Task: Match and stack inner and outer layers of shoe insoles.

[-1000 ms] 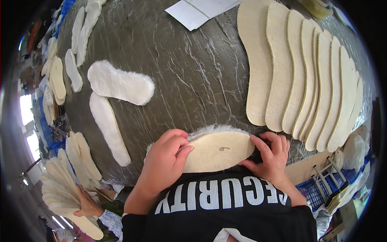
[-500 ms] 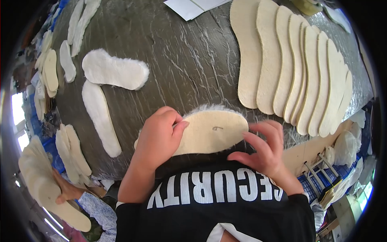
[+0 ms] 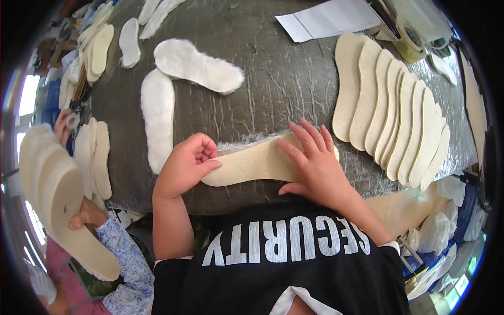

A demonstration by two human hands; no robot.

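Observation:
A cream insole [image 3: 252, 167] lies crosswise near the table's front edge, its grey-white fleecy pile showing along the far side. My left hand [image 3: 184, 165] pinches its left end between thumb and curled fingers. Over the right part of the insole rests my right hand [image 3: 317, 163], open, with fingers spread on the surface and the thumb apart near the close edge. That hand hides part of the insole's right end. Two white fleece insoles, one upright [image 3: 158, 121] and one slanted [image 3: 199, 65], lie beyond my left hand.
An overlapping fan of cream insoles [image 3: 362, 94] covers the table's right side. White papers [image 3: 331, 20] lie at the back, with a yellowish container [image 3: 409, 48] beside them. At left, a co-worker's hand [image 3: 88, 214] holds a stack of insoles [image 3: 65, 199]; more insoles [image 3: 93, 157] lie near it.
My right hand has moved from beside the insole's right end onto its surface. The marked end no longer shows. The view has shifted, and the co-worker's second hand now shows near scissors.

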